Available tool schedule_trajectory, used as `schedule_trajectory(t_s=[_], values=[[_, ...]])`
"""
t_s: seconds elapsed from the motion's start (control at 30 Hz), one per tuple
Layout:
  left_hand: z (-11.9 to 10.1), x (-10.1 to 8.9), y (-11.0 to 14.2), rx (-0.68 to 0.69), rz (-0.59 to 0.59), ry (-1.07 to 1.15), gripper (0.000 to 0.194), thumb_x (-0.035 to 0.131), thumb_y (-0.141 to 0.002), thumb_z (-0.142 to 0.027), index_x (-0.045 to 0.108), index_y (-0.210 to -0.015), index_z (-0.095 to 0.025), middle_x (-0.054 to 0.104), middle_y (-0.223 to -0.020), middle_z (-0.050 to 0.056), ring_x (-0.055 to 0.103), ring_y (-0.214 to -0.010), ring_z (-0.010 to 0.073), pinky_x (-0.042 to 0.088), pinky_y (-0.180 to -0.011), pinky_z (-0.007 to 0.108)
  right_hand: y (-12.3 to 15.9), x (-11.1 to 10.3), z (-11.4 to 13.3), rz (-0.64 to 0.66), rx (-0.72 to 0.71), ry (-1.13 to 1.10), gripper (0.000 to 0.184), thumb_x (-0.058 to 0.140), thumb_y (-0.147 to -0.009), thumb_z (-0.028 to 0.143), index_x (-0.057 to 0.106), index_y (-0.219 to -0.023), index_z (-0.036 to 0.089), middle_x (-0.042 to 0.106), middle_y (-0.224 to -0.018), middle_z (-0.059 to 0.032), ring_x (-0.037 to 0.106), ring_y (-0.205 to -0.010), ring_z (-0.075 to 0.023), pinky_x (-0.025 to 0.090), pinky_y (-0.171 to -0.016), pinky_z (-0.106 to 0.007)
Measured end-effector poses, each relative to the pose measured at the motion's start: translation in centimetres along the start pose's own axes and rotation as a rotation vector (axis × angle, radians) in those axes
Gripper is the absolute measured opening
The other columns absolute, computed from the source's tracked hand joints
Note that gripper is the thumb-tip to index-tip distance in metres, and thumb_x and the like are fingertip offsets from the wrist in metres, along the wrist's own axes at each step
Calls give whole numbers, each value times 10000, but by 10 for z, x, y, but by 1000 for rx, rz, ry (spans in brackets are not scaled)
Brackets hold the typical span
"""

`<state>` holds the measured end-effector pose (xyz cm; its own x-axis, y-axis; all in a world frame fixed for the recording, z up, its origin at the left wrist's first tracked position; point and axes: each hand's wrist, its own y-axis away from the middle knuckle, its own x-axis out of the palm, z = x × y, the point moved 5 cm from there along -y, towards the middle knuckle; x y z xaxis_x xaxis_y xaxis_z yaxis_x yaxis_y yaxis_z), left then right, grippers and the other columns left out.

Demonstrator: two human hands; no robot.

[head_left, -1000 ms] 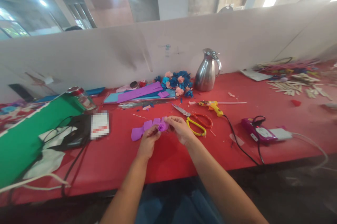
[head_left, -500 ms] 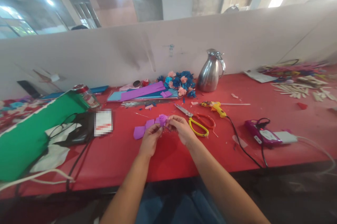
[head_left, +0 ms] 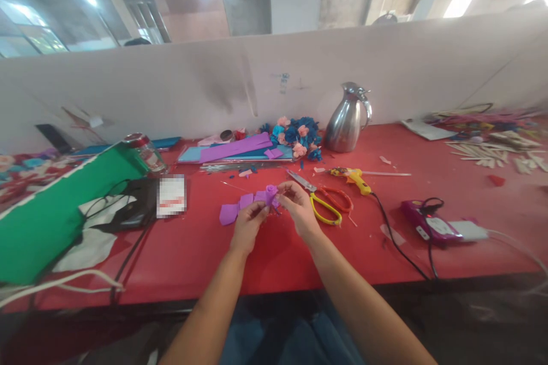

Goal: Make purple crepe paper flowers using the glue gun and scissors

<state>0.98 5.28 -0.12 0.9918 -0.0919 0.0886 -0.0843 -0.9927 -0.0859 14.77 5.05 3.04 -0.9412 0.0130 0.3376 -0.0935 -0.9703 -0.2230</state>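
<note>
Red tabletop point(head_left: 192, 262) below us, and left of the scissors point(head_left: 315, 188) our left hand point(head_left: 247, 229) and right hand point(head_left: 300, 209) both pinch the purple paper rose point(head_left: 270, 193), roughly upright between them, neither clearly nearer, purple paper squares point(head_left: 229, 214) lying farther left.

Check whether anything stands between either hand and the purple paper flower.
Nothing visible does: the left hand and right hand both have their fingertips at the purple paper flower. The scissors lie right of the right hand, out of the way.
</note>
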Motion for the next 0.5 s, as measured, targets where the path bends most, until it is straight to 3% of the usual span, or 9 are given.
schedule_trajectory(t_s=[0.27, 0.5], values=[[-9, -1, 2, 82, -72, -157, 165, 645, -755, -327, 695, -751, -170, 516, -563, -37, 427, -555, 104, 327, -552, 229, 5, 3, 2, -16, -143, 307, 112, 614, -713, 255, 538, -787, 217, 506, -676, 29, 450, -582, -116, 358, -549, -248], [-16, 1, 5, 171, -76, -291, 166, 634, -760, -313, 735, -808, -191, 613, -626, -6, 514, -582, 128, 406, -582, 242, 4, 3, 3, -30, -171, 329, 115, 624, -728, 262, 525, -772, 222, 490, -684, 23, 439, -587, -117, 370, -549, -249]])
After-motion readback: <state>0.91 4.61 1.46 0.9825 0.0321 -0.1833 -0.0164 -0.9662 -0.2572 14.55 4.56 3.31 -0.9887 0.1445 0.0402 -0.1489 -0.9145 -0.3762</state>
